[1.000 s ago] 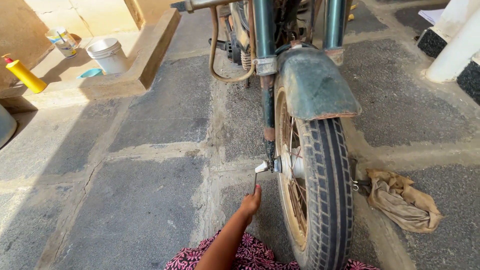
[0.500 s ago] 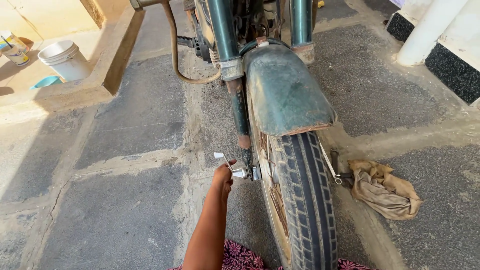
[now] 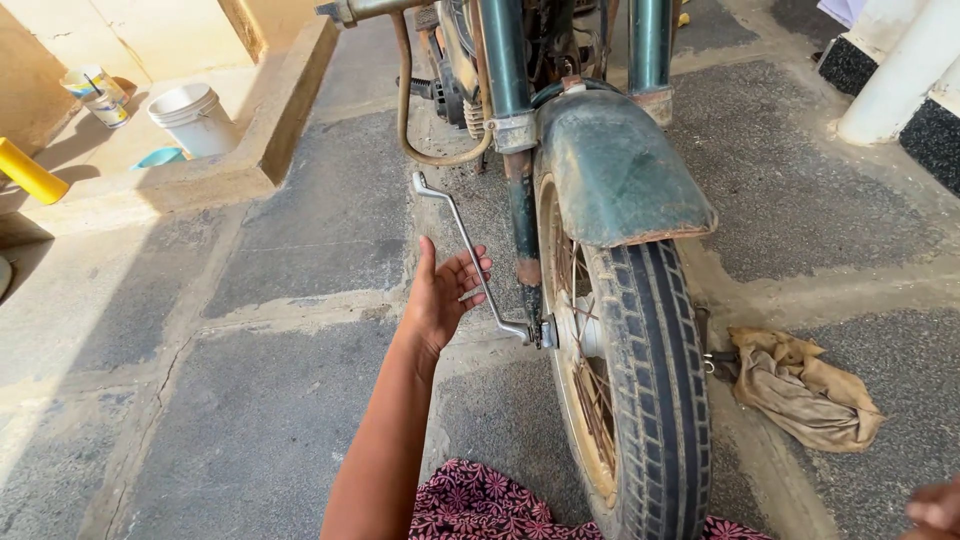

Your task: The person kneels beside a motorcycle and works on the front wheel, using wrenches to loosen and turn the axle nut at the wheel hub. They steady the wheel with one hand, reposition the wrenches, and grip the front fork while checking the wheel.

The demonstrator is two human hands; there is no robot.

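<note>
My left hand (image 3: pixel 442 290) was spread open, palm toward the wheel, its fingers (image 3: pixel 472 268) resting loosely against the shaft of the long bent silver ring spanner (image 3: pixel 470 255) without gripping it, while only the fingertips of my right hand (image 3: pixel 935 510) showed at the lower right corner, too little for me to tell how open it was. The spanner's lower end sat on the axle nut (image 3: pixel 545 332) of the motorcycle's black ribbed front tyre (image 3: pixel 650 390), and a crumpled tan rag (image 3: pixel 805 385) lay on the stone paving (image 3: pixel 280 400) just right of the tyre. Farther off were the dusty green mudguard (image 3: pixel 615 170) and a white plastic bucket (image 3: pixel 195 118) on the step.
</note>
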